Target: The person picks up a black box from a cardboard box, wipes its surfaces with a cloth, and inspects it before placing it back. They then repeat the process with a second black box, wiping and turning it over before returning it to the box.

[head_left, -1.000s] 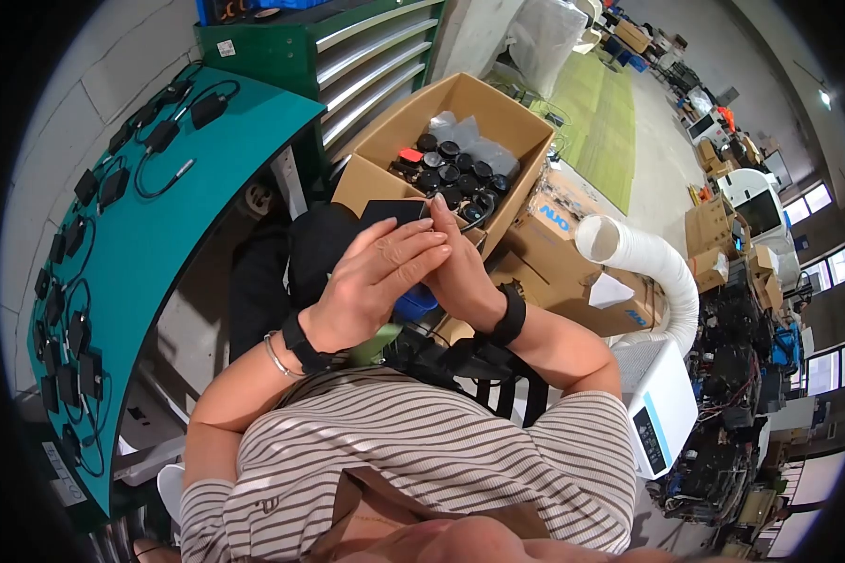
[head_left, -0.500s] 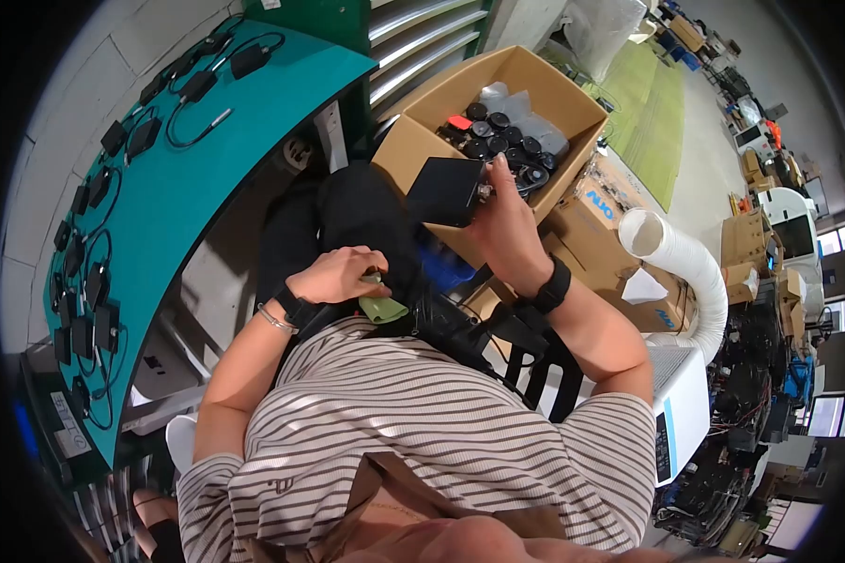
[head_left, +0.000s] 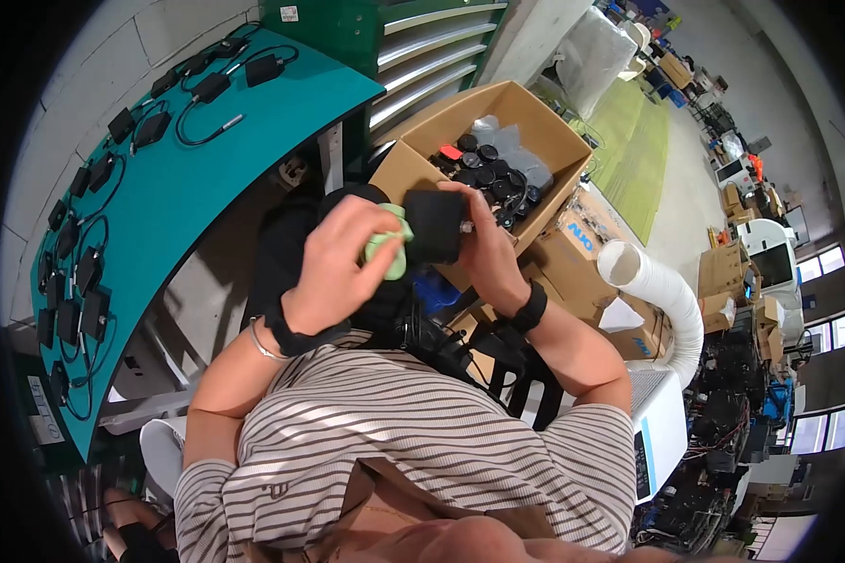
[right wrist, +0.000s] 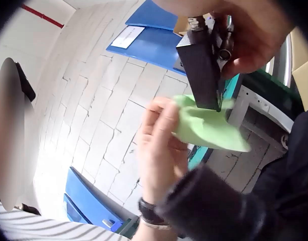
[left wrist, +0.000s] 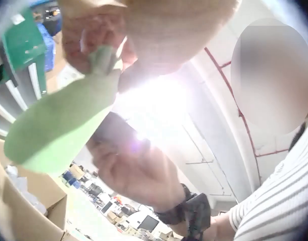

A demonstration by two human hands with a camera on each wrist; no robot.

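My left hand (head_left: pixel 341 251) pinches a light green cloth (head_left: pixel 386 246) between thumb and fingers, right beside the near face of a black box (head_left: pixel 434 227). That flat rectangular box is gripped along its far side by my right hand (head_left: pixel 491 251). Metal threaded fittings (right wrist: pixel 196 23) stick out of the box at the right hand's fingers in the right wrist view. There the cloth (right wrist: pixel 209 128) hangs loosely and overlaps the lower end of the box (right wrist: pixel 198 75). In the left wrist view the cloth (left wrist: pixel 63 120) droops from the left fingertips, the right hand (left wrist: pixel 136 173) behind it.
An open cardboard box (head_left: pixel 545 122) holds several round black parts and clear plastic. To the left, a green-topped table (head_left: pixel 160 244) carries several black boxes with cables. A white flexible hose (head_left: pixel 671 300) and a white machine (head_left: pixel 650 441) stand at the right.
The hands were together at first, then parted, the left down by the lap with the cloth. Now the left hand has risen with the cloth to the black box.
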